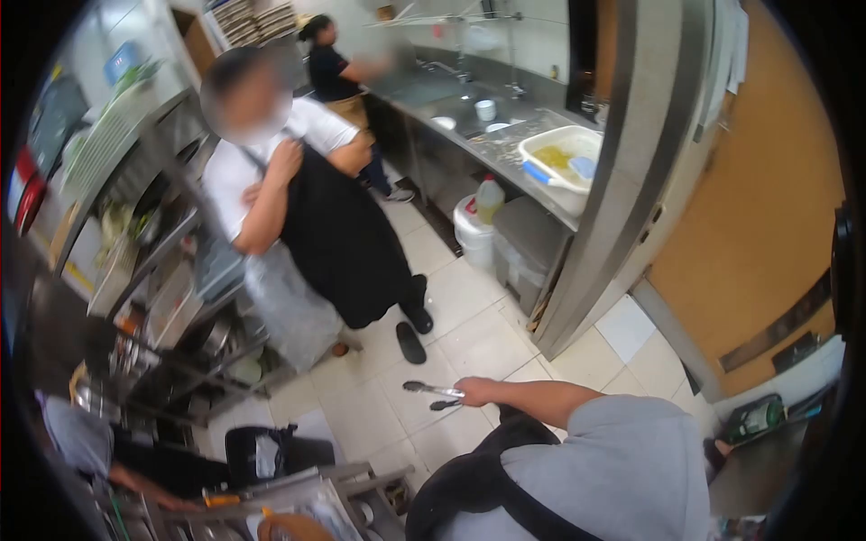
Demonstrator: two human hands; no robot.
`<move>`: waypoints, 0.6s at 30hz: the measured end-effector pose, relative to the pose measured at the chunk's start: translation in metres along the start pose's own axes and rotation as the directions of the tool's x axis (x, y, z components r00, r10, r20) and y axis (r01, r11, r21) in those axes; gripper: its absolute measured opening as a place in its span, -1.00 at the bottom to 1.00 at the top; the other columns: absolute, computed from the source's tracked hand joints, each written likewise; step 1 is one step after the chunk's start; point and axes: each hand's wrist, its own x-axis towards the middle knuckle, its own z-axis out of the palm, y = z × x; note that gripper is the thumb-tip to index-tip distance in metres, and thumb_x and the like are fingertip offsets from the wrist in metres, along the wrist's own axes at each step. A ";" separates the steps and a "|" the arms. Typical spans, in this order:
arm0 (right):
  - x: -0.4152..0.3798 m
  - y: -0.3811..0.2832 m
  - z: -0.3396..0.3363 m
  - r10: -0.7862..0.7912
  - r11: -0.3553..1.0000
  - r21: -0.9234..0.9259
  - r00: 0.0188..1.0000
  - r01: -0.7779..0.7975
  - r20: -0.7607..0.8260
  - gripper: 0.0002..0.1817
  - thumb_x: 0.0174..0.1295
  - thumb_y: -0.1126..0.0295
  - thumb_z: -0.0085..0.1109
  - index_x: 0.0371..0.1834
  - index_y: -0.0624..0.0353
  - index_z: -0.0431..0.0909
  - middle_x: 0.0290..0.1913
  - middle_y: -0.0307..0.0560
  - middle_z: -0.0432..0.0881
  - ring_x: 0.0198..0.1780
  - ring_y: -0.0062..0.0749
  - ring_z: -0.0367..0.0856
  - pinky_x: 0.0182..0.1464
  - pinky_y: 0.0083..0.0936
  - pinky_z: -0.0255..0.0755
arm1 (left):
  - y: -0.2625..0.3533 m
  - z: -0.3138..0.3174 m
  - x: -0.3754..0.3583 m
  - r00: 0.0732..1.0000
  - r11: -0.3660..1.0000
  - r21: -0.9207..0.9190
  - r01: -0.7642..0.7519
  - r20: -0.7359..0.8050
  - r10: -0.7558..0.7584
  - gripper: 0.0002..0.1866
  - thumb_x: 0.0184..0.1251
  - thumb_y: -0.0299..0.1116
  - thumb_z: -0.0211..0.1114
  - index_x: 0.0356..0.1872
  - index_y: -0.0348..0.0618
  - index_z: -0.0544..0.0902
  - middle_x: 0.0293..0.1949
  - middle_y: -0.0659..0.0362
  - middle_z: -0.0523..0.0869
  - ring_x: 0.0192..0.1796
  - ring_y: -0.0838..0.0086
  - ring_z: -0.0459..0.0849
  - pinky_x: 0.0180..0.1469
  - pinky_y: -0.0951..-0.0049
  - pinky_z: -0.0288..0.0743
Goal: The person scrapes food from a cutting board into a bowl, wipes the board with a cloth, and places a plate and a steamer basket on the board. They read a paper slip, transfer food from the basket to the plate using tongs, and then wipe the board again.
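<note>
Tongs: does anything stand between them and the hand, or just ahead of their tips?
Nothing visible does. The right hand grips the tongs directly, over bare floor tiles. A person in a black apron stands farther beyond the tips, apart.

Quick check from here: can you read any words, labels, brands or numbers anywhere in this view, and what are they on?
No text can be read.
Blue sign on the far wall: too blurred.
Papers on the steel column: too small.
Green bottle label: illegible.
Tongs in the hand: no marking visible.

A working restaurant kitchen here: steel worktop (505,144) with sink (465,113), metal racks (162,270) of pans, tiled floor (469,325), aproned staff.
</note>
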 end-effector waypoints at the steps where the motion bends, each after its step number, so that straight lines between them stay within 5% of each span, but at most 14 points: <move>1: 0.007 0.012 -0.003 -0.059 0.998 -0.002 0.997 0.059 -0.050 -0.70 0.19 0.25 0.20 -0.11 0.19 0.64 -0.09 0.18 0.69 0.00 0.13 0.67 0.05 -0.01 0.53 | -0.025 0.014 0.061 0.996 0.998 0.026 0.057 -0.067 -0.056 -0.36 0.37 -0.25 0.28 0.45 -0.21 0.42 0.29 0.07 0.55 0.28 0.27 0.53 0.25 0.29 0.45; 2: 0.007 0.017 -0.014 0.036 0.999 0.022 0.999 -0.036 0.015 -0.69 0.18 0.24 0.23 -0.09 0.18 0.64 -0.08 0.16 0.69 0.01 0.14 0.67 0.06 -0.02 0.53 | -0.018 0.061 0.104 0.977 0.792 0.577 -0.198 0.054 0.205 -0.38 0.39 -0.24 0.28 0.44 -0.17 0.43 0.29 0.06 0.56 0.30 0.28 0.52 0.29 0.29 0.42; 3: 0.011 0.035 -0.018 0.028 0.999 0.027 0.999 -0.029 0.034 -0.69 0.17 0.24 0.23 -0.09 0.18 0.64 -0.08 0.17 0.69 0.01 0.13 0.67 0.06 -0.02 0.53 | -0.026 0.109 0.165 0.999 0.974 0.227 0.003 0.031 -0.010 -0.32 0.36 -0.19 0.34 0.46 -0.17 0.40 0.35 -0.06 0.54 0.25 0.15 0.55 0.36 0.17 0.34; 4: 0.008 0.056 -0.027 0.058 0.997 0.038 0.997 -0.059 0.043 -0.68 0.15 0.25 0.23 -0.10 0.18 0.64 -0.09 0.17 0.70 0.01 0.12 0.68 0.05 -0.02 0.53 | -0.063 0.150 0.239 0.947 0.963 0.014 -0.270 0.185 0.263 -0.51 0.40 -0.12 0.29 0.19 -0.25 0.53 0.01 0.04 0.59 -0.06 0.23 0.65 -0.19 0.13 0.70; 7: -0.021 0.111 -0.056 0.194 0.974 0.115 0.981 -0.196 0.026 -0.68 0.12 0.27 0.21 -0.09 0.19 0.65 -0.09 0.19 0.69 0.01 0.11 0.68 0.04 -0.03 0.54 | -0.031 0.361 0.305 0.957 0.996 -0.008 -0.088 0.277 0.087 -0.54 0.34 -0.35 0.29 0.22 -0.13 0.40 -0.05 0.15 0.53 -0.08 0.35 0.61 -0.19 0.27 0.68; 8: -0.033 0.128 -0.065 0.279 0.948 0.155 0.960 -0.279 0.023 -0.67 0.10 0.29 0.20 -0.09 0.19 0.65 -0.10 0.20 0.69 0.01 0.11 0.68 0.03 -0.03 0.54 | -0.005 0.435 0.297 0.937 0.996 -0.090 0.002 0.348 0.030 -0.60 0.36 -0.28 0.25 0.16 -0.13 0.45 -0.12 0.11 0.54 -0.16 0.33 0.61 -0.24 0.32 0.60; 11: -0.059 0.202 -0.080 0.383 0.914 0.170 0.921 -0.367 -0.068 -0.66 0.09 0.30 0.17 -0.08 0.19 0.66 -0.10 0.19 0.70 0.02 0.12 0.68 0.04 -0.03 0.54 | 0.044 0.606 0.296 0.767 0.991 -0.114 0.069 0.642 0.020 -0.71 0.47 -0.34 0.18 0.13 -0.14 0.45 -0.14 0.15 0.58 -0.24 0.42 0.66 -0.35 0.38 0.63; 18: -0.130 0.255 -0.138 0.638 0.749 0.349 0.754 -0.563 -0.154 -0.70 0.11 0.32 0.14 -0.12 0.21 0.66 -0.09 0.22 0.70 0.03 0.14 0.66 0.08 -0.05 0.53 | 0.105 0.853 0.238 0.544 0.997 -0.026 0.070 0.839 -0.016 -0.51 0.36 -0.24 0.37 0.09 -0.30 0.35 -0.18 0.02 0.59 -0.36 0.38 0.65 -0.35 0.35 0.69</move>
